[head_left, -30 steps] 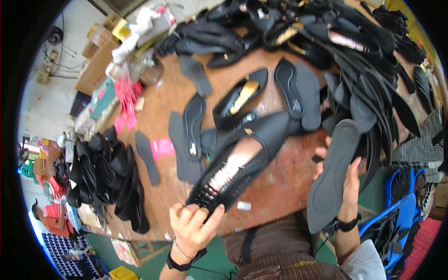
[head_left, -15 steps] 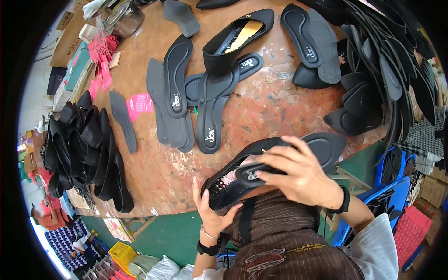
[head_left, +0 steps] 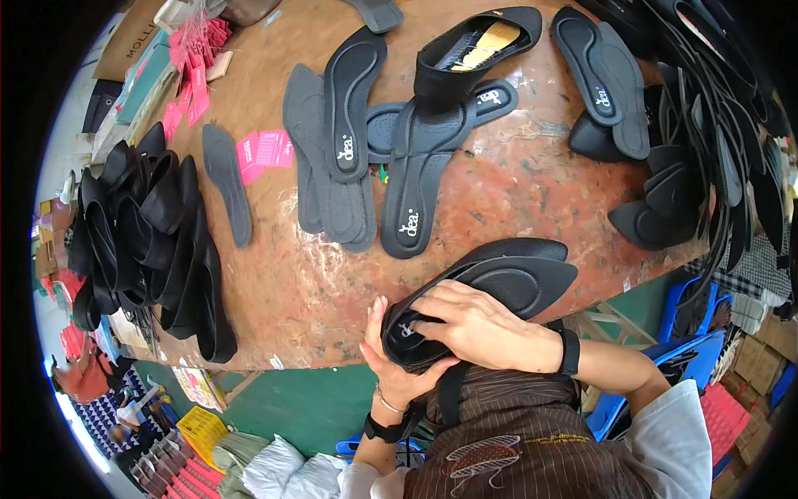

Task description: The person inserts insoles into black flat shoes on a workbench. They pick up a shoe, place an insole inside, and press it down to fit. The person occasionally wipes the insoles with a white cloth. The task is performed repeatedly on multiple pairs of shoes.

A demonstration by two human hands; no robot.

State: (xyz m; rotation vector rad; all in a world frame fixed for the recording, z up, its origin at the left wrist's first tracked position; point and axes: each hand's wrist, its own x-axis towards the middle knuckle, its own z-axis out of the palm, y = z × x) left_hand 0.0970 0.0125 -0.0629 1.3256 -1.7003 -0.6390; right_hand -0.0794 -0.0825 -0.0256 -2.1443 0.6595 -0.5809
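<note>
A black pointed flat shoe (head_left: 532, 248) lies on its side over the table's near edge, with its toe to the right. My left hand (head_left: 399, 374) is closed round the heel from the left, thumb on the near side and fingers on the far side. My right hand (head_left: 490, 333) is closed on a black insole (head_left: 532, 287), its fingertips pressing the heel end down inside the shoe's opening. The insole's wide front still sticks out along the shoe's near side. My right palm hides the middle of the insole.
Beyond my hands, several black insoles (head_left: 407, 216) lie overlapping, with another black shoe (head_left: 432, 83) on them. A heap of black shoes (head_left: 150, 241) stands at the left, beside pink tags (head_left: 264, 154). Black shoe parts (head_left: 665, 200) hang in bundles at the right.
The insole's heel end has gone from above the shoe down into its heel, pushed by my right hand moving left. My left hand stays on the heel. The view has shifted slightly.
</note>
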